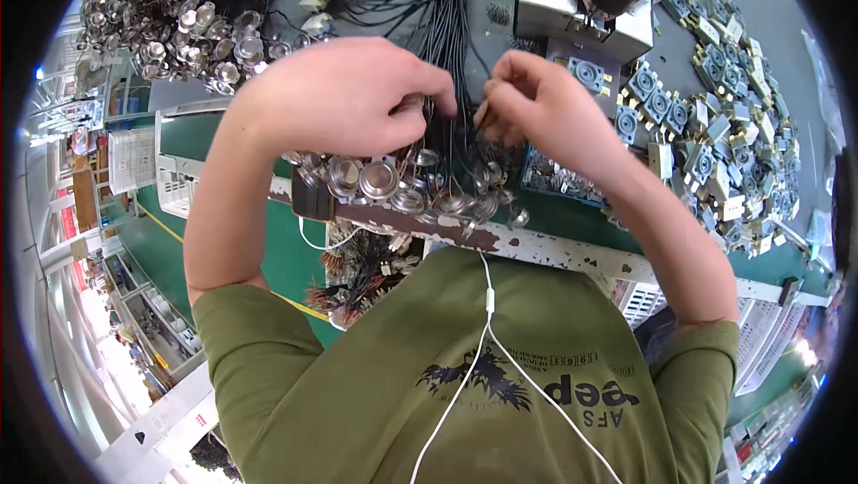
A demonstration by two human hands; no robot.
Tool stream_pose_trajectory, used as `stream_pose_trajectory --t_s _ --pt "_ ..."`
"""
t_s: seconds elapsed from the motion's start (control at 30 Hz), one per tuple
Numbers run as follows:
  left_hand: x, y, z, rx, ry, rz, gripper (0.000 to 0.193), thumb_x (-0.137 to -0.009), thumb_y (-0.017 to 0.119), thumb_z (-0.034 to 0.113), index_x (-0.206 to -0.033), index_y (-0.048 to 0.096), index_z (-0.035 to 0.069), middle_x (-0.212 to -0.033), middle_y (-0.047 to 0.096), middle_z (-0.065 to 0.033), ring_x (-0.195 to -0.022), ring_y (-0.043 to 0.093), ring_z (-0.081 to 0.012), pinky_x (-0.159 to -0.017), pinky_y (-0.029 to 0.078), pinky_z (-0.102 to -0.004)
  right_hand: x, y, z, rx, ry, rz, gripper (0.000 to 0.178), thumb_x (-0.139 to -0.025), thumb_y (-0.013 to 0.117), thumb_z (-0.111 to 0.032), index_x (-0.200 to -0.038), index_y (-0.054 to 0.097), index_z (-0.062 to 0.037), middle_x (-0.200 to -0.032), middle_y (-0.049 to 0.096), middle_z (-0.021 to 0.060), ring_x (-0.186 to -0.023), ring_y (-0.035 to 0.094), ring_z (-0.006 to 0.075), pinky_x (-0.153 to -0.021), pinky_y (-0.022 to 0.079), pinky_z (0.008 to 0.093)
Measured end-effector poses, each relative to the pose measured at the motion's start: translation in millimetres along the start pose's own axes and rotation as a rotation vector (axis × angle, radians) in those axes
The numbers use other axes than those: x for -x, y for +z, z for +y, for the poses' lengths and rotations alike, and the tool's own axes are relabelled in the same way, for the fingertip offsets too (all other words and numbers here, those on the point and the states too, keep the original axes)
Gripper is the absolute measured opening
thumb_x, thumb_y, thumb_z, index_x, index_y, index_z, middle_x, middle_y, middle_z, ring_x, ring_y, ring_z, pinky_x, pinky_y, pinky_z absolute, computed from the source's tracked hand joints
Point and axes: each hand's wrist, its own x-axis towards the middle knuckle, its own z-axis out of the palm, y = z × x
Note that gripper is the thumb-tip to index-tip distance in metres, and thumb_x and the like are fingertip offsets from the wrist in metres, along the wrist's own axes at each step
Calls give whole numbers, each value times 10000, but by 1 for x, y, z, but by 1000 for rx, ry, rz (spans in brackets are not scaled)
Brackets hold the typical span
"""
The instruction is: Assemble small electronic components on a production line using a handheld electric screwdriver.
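A thick bundle of black wires [444, 24] runs down the bench between my hands. My left hand [357, 95] is bent over the bundle's left side, fingers curled inward at the wires; whatever its fingertips grip is hidden. To the right of the wires, my right hand [550, 109] is closed in a pinch, its thumb and fingertips close together, on something too small to name. Below both hands, round silvery metal cups [380, 179] on the wire ends lie along the bench's near edge. Next to my right hand is a shallow blue tray [563, 182] of small metal parts.
More metal cups [192, 24] are heaped at the far left. Many grey square parts with round centres [706, 140] spread over the right side. A metal fixture [576, 15] stands at the back. A dark rectangular device [312, 195] with a white cable sits at the front edge.
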Motion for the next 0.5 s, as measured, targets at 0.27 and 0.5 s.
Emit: stream_pose_trajectory --t_s 0.27,0.5 --pt "-7 12 10 -199 57 32 325 -819 529 145 -1058 749 134 -811 697 -162 -819 693 -345 -775 554 -483 2 -8 7 -3 33 -51 232 -1094 519 -271 -1111 523 -40 -916 703 57 -830 730 141 -716 570 258" --pt "-16 12 34 -270 -130 -173 179 -833 546 113 -943 686 120 -785 646 -123 -819 661 -340 -749 523 -483 7 7 13 -169 70 0 250 -1124 446 -254 -1205 462 -19 -963 722 118 -845 739 177 -736 596 292"
